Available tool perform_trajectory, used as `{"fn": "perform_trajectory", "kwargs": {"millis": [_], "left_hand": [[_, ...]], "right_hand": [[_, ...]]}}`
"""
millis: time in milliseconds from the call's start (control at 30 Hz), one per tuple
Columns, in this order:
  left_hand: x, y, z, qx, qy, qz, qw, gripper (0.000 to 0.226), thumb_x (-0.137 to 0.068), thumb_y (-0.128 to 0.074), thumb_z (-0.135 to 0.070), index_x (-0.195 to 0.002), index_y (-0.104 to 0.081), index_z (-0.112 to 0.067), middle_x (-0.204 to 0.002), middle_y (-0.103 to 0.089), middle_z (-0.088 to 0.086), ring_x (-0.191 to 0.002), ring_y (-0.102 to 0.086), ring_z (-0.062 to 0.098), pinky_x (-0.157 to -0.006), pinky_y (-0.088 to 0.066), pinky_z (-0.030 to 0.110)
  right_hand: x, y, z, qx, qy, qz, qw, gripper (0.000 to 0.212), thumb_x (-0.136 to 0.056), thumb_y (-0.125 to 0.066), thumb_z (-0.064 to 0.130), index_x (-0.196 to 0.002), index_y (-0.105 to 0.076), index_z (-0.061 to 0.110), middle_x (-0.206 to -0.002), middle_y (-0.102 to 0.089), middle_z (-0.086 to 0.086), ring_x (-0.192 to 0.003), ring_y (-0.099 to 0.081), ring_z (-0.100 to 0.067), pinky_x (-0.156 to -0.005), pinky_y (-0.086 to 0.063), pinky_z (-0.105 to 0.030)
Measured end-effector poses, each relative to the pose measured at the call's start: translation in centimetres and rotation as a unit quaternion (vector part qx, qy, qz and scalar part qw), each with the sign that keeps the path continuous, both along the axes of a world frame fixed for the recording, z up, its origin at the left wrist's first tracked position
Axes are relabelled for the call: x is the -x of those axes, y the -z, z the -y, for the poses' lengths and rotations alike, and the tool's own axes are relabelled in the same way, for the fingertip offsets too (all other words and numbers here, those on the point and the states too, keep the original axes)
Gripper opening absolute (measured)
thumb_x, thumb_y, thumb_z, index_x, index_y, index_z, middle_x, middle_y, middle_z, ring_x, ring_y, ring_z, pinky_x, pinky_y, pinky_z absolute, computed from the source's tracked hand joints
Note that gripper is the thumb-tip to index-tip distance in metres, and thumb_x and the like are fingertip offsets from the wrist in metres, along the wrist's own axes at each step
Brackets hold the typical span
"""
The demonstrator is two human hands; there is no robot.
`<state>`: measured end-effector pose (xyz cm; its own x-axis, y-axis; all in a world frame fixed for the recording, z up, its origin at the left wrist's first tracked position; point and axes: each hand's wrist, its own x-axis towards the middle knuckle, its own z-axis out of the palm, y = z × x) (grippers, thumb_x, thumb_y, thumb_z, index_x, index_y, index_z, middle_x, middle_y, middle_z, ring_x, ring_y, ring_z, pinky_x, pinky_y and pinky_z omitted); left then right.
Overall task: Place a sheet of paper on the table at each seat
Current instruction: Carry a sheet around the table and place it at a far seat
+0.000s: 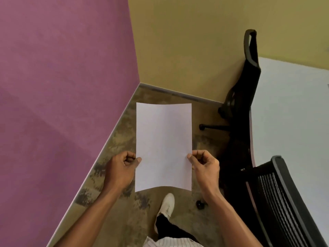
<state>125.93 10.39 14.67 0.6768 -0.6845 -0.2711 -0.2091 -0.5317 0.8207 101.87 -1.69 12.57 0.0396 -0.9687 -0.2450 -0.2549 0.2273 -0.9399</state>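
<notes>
White sheet of paper sits centre frame, held in the air over the carpet, long side running up the picture. Your left hand pinches its left edge, thumb on top; your right hand pinches the right edge the same way. Both grips sit on the lower half of the sheet. The white table fills the right side, well apart from the paper. One black office chair stands at its upper end, a second mesh-back chair lower right. Purple wall at left, yellow wall at top. Your white shoe shows below the sheet.
</notes>
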Motion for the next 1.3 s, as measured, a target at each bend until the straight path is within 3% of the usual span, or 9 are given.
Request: {"fn": "perform_trajectory", "kwargs": {"millis": [133, 267, 433, 600, 667, 800, 967, 1067, 1300], "left_hand": [[-1.4, -0.3, 7.6, 0.0, 0.023, 0.017, 1.0, 0.011, -0.092, -0.085, -0.027, -0.086, -0.075, -0.027, -0.082, -0.076, -0.004, -0.076, -0.072, 0.016, -0.074, -0.066, 0.039], [-2.1, -0.2, 14.7, -0.006, 0.051, 0.02, 0.999, 0.012, -0.092, -0.085, -0.026, -0.085, -0.075, -0.026, -0.08, -0.075, -0.003, -0.07, -0.069, 0.015, -0.069, -0.061, 0.034], [-2.7, 0.0, 23.4, -0.014, 0.097, 0.007, 0.995, 0.009, -0.093, -0.084, -0.023, -0.09, -0.076, -0.018, -0.082, -0.075, 0.001, -0.073, -0.069, 0.02, -0.074, -0.063, 0.042], [-3.3, 0.5, 33.2, 0.002, 0.174, 0.014, 0.985, 0.009, -0.093, -0.084, -0.023, -0.089, -0.076, -0.019, -0.079, -0.075, -0.002, -0.069, -0.068, 0.014, -0.065, -0.056, 0.03], [-3.5, 0.2, 37.3, 0.006, 0.208, 0.011, 0.978, 0.009, -0.094, -0.083, -0.024, -0.091, -0.076, -0.019, -0.082, -0.077, -0.001, -0.074, -0.073, 0.019, -0.068, -0.063, 0.038], [-2.6, -0.7, 44.3, 0.008, 0.282, 0.005, 0.959, 0.009, -0.095, -0.081, -0.026, -0.091, -0.075, -0.022, -0.084, -0.077, -0.001, -0.079, -0.075, 0.022, -0.073, -0.067, 0.045], [-1.0, -2.4, 53.8, 0.028, 0.409, 0.018, 0.912, 0.01, -0.094, -0.082, -0.03, -0.088, -0.075, -0.027, -0.081, -0.076, -0.008, -0.075, -0.074, 0.014, -0.068, -0.066, 0.036], [0.2, -3.9, 58.1, 0.055, 0.46, 0.019, 0.886, 0.009, -0.093, -0.082, -0.034, -0.088, -0.076, -0.03, -0.082, -0.075, -0.017, -0.077, -0.071, 0.002, -0.057, -0.056, 0.015], [5.2, -6.9, 66.0, 0.094, 0.528, -0.002, 0.844, 0.008, -0.094, -0.081, -0.032, -0.089, -0.076, -0.029, -0.082, -0.076, -0.013, -0.073, -0.07, -0.002, -0.058, -0.055, 0.018]], "right_hand": [[-0.8, 0.5, 6.1, -0.006, 0.014, 0.005, 1.0, 0.006, -0.097, -0.081, 0.026, -0.091, -0.078, 0.028, -0.093, -0.08, 0.01, -0.086, -0.078, -0.012, -0.069, -0.061, -0.025], [-1.2, 0.7, 11.6, 0.004, 0.04, -0.004, 0.999, 0.006, -0.097, -0.08, 0.026, -0.092, -0.079, 0.028, -0.092, -0.08, 0.011, -0.087, -0.078, -0.013, -0.075, -0.067, -0.031], [-0.8, 1.1, 17.2, -0.002, 0.092, 0.015, 0.996, 0.006, -0.098, -0.079, 0.024, -0.094, -0.079, 0.028, -0.097, -0.08, 0.013, -0.091, -0.078, -0.008, -0.083, -0.068, -0.034], [-0.1, 1.1, 23.3, -0.003, 0.164, 0.015, 0.986, 0.004, -0.097, -0.08, 0.021, -0.096, -0.08, 0.025, -0.096, -0.081, 0.009, -0.091, -0.078, -0.013, -0.088, -0.068, -0.043], [-0.1, 0.9, 25.7, 0.002, 0.198, 0.011, 0.98, 0.005, -0.097, -0.081, 0.021, -0.095, -0.08, 0.026, -0.096, -0.081, 0.006, -0.092, -0.079, -0.017, -0.089, -0.068, -0.047], [0.1, 0.1, 29.2, 0.009, 0.268, 0.013, 0.963, 0.01, -0.095, -0.082, 0.025, -0.094, -0.08, 0.034, -0.097, -0.082, 0.007, -0.093, -0.079, -0.016, -0.09, -0.068, -0.047], [1.1, -1.2, 33.2, 0.01, 0.402, 0.029, 0.915, 0.012, -0.094, -0.084, 0.027, -0.094, -0.08, 0.039, -0.098, -0.082, 0.01, -0.094, -0.079, -0.015, -0.092, -0.067, -0.047], [2.1, -2.3, 34.9, 0.022, 0.458, 0.037, 0.888, 0.012, -0.093, -0.084, 0.026, -0.093, -0.08, 0.037, -0.099, -0.082, 0.01, -0.096, -0.079, -0.016, -0.09, -0.067, -0.043], [4.8, -4.4, 38.7, 0.043, 0.523, 0.038, 0.85, 0.007, -0.093, -0.085, 0.023, -0.096, -0.08, 0.029, -0.098, -0.082, 0.009, -0.095, -0.079, -0.015, -0.086, -0.066, -0.035]]}}
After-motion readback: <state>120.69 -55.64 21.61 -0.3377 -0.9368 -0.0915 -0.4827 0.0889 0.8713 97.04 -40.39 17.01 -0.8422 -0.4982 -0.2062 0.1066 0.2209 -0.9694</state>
